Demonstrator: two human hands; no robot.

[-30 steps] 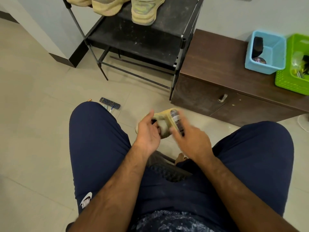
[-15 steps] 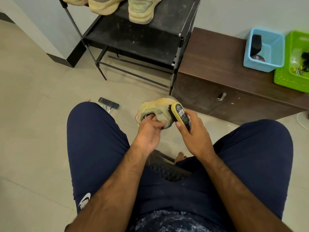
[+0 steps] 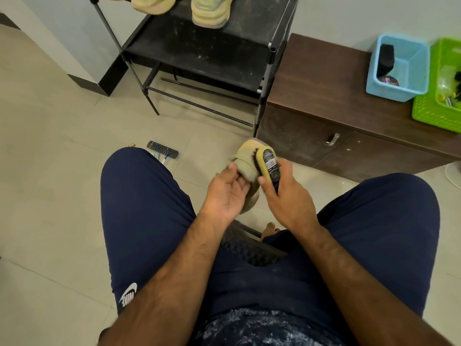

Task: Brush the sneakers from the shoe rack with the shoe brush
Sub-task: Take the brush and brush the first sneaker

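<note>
I sit with a tan sneaker point(image 3: 245, 158) held up between my knees. My left hand point(image 3: 225, 192) grips it from the left, fingers curled round its near end. My right hand point(image 3: 287, 196) grips a yellow shoe brush point(image 3: 268, 162) with a dark label on its back. The brush's black bristles lie against the sneaker's right side. Two more tan sneakers point(image 3: 209, 11) stand on the top shelf of the black shoe rack point(image 3: 207, 53), cut off by the frame's top edge.
A dark brown cabinet point(image 3: 324, 101) stands right of the rack, bearing a blue basket point(image 3: 399, 68) and a green basket point(image 3: 441, 96). A black remote point(image 3: 162, 149) lies on the tiled floor by my left knee. A foot shows below my hands.
The brush has slid forward along the sneaker, away from me. My left hand has shifted its hold lower on the shoe, which now points more upward.
</note>
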